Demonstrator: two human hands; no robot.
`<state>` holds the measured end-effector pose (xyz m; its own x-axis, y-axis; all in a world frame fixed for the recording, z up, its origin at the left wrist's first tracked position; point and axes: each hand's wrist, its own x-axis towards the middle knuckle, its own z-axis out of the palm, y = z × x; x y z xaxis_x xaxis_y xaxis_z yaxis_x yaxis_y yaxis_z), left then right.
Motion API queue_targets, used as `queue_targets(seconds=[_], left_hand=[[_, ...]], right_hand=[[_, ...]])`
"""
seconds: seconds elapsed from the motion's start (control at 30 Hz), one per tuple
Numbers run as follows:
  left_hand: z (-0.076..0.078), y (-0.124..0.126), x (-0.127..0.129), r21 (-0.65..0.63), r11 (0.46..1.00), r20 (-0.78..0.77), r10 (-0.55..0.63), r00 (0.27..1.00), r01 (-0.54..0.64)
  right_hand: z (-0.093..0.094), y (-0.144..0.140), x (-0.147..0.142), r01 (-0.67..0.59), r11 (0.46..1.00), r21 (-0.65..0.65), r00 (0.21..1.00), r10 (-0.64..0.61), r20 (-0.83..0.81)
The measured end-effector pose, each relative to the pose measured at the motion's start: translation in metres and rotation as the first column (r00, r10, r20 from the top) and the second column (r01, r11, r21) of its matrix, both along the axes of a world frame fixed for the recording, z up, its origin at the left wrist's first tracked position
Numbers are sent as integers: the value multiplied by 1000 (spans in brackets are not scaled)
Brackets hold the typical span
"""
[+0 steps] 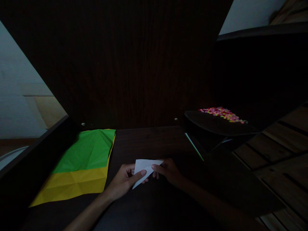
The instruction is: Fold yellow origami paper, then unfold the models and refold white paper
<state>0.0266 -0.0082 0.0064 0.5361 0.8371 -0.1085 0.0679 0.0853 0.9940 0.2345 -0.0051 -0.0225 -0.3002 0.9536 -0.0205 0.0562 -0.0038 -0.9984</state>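
A small folded white paper (144, 169) is held just above the dark tabletop (154, 141), between both hands. My left hand (126, 180) grips its lower left side, thumb pressed on top. My right hand (168, 170) pinches its right corner with the fingertips. The paper is a pointed, triangular shape. The scene is dim.
A creased green sheet (88, 150) lies over a yellow sheet (72, 186) at the left of the table. A dark tray (216, 125) with several small colourful pieces (221, 114) stands at the right. A thin green-white stick (193, 146) lies beside it. A dark wooden back panel (120, 64) rises behind.
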Motion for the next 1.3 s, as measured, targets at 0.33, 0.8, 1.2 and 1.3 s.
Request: queue_targets(seconds=[0.33, 0.8, 1.2, 1.3], left_hand=[[-16, 4, -4, 432, 859, -112, 353, 929, -274], [-24, -1, -7, 700, 630, -535, 152, 831, 336], [-25, 0, -7, 685, 562, -638, 156, 754, 464], [-24, -1, -7, 674, 556, -656, 147, 741, 486]], right_hand=[[-3, 6, 6, 158, 987, 31, 980, -160, 120], [-8, 12, 10, 219, 970, 109, 934, -241, 264], [-2, 12, 16, 139, 785, 604, 829, -426, 363], [-7, 9, 14, 88, 754, 651, 841, -406, 357]])
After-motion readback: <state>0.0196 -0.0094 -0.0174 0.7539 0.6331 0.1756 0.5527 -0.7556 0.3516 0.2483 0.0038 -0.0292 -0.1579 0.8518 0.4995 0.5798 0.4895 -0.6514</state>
